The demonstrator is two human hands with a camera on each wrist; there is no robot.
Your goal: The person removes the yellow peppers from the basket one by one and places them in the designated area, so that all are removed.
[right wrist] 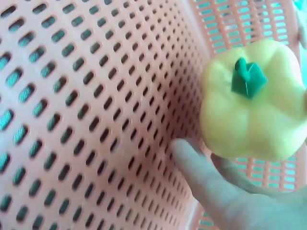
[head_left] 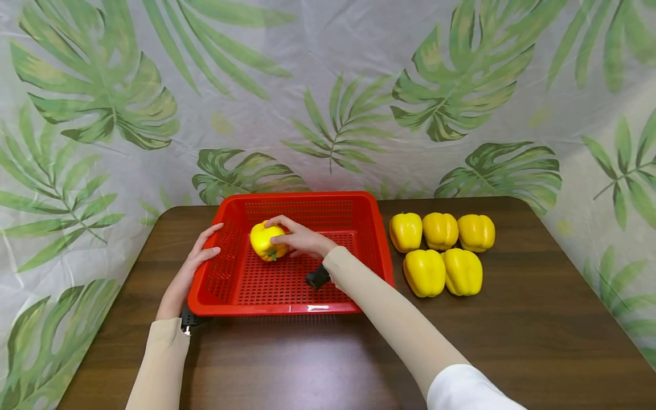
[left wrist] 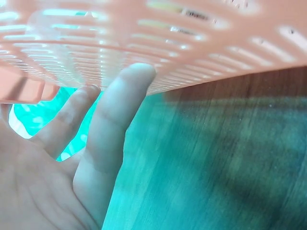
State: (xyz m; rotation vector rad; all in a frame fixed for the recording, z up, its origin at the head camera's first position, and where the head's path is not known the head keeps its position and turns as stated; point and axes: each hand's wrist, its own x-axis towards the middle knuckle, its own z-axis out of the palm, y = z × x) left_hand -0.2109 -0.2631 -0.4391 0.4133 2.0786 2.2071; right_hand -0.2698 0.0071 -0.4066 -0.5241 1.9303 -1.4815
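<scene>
A yellow bell pepper (head_left: 263, 241) with a green stem is inside the red perforated basket (head_left: 241, 310), toward its left side. My right hand (head_left: 302, 238) reaches over the basket and holds this pepper from its right side. In the right wrist view the bell pepper (right wrist: 249, 120) shows its stem end, with a finger at its right edge and others below it. At the basket's left side, my left hand (head_left: 192, 267) rests with fairly straight fingers against the outer wall. The left wrist view shows these fingers (left wrist: 112, 110) by the slotted wall.
Several more yellow bell peppers (head_left: 425, 273) stand in two rows on the brown wooden table (head_left: 533, 319), right of the basket. Behind the table hangs a leaf-patterned cloth (head_left: 348, 57). A black wrist device (head_left: 318, 277) shows below the right wrist.
</scene>
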